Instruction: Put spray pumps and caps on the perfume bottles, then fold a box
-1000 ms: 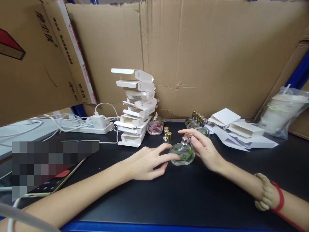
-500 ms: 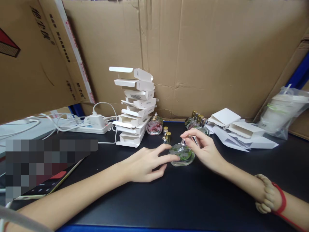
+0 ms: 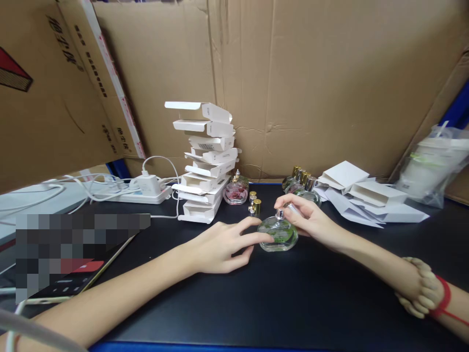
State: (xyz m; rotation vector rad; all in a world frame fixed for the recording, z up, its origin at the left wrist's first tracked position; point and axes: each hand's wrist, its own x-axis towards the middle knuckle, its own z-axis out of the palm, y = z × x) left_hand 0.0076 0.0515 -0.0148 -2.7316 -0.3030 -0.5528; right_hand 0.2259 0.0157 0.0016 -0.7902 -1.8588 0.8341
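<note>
A clear oval perfume bottle (image 3: 277,237) with green leaf decoration stands upright on the black table. My left hand (image 3: 223,247) steadies it from the left, with a fingertip on its front and the other fingers partly spread. At the bottle's silver neck (image 3: 280,213), the thumb and forefinger of my right hand (image 3: 309,217) pinch together over the spray nozzle, which they mostly hide. A shiny silver piece (image 3: 294,210) shows under the right fingers; its kind is hard to make out. Several small gold caps (image 3: 257,206) stand behind the bottle.
A tall stack of open white boxes (image 3: 207,156) stands beside pink perfume bottles (image 3: 235,190). More capped bottles (image 3: 304,186) line up at the back. Flattened white cartons (image 3: 377,195) and a bagged cup (image 3: 425,166) lie right. A phone (image 3: 73,288) and a power strip (image 3: 154,195) are left.
My right hand has shifted slightly at the neck, and more of the silver collar shows. The left hand keeps its place on the bottle. The view has moved a little.
</note>
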